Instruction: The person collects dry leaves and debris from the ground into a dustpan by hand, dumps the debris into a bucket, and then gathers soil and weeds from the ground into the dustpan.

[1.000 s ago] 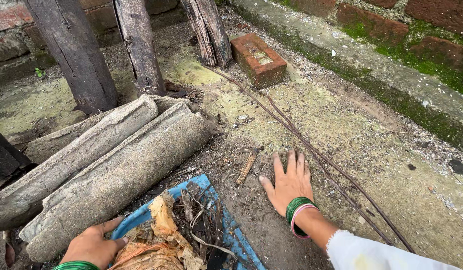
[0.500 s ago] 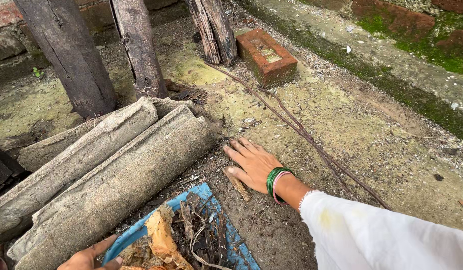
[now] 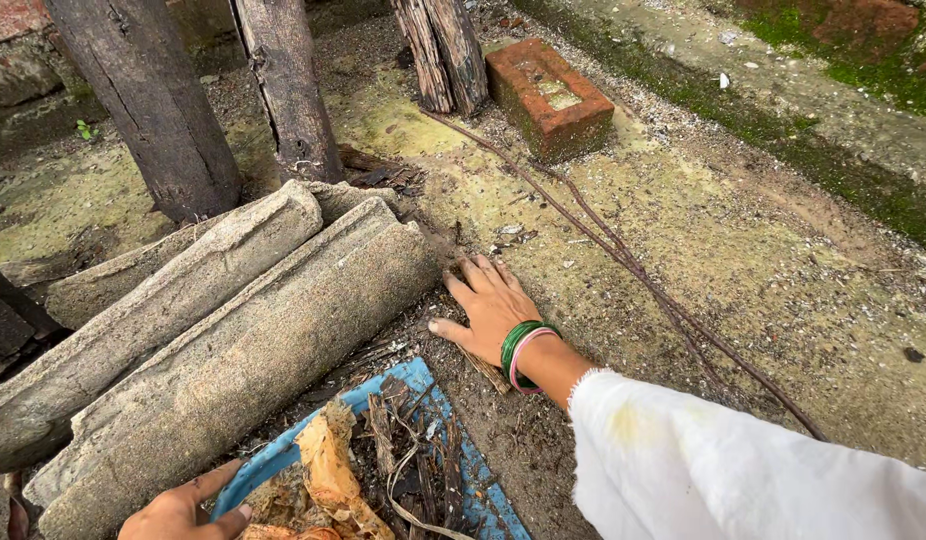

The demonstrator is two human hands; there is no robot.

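Note:
My right hand (image 3: 488, 305) lies palm down on the dirt with its fingers spread, right beside the end of the grey corrugated sheet (image 3: 243, 340). Green and pink bangles sit on its wrist. A small piece of wood (image 3: 488, 372) pokes out from under that wrist. My left hand (image 3: 183, 512) grips the rim of a blue basin (image 3: 423, 380) at the bottom edge. The basin holds dry twigs, bark and orange-brown scraps (image 3: 333, 470).
Dark wooden posts (image 3: 148, 100) stand behind the sheet. A red brick (image 3: 548, 95) lies at the top. Long thin twigs (image 3: 623, 260) run diagonally across the mossy concrete ground to the right. A mossy ledge (image 3: 863, 110) borders the far right.
My right hand has slid left across the dirt, over the small piece of wood, up to the end of the corrugated sheet. My left hand stays on the basin.

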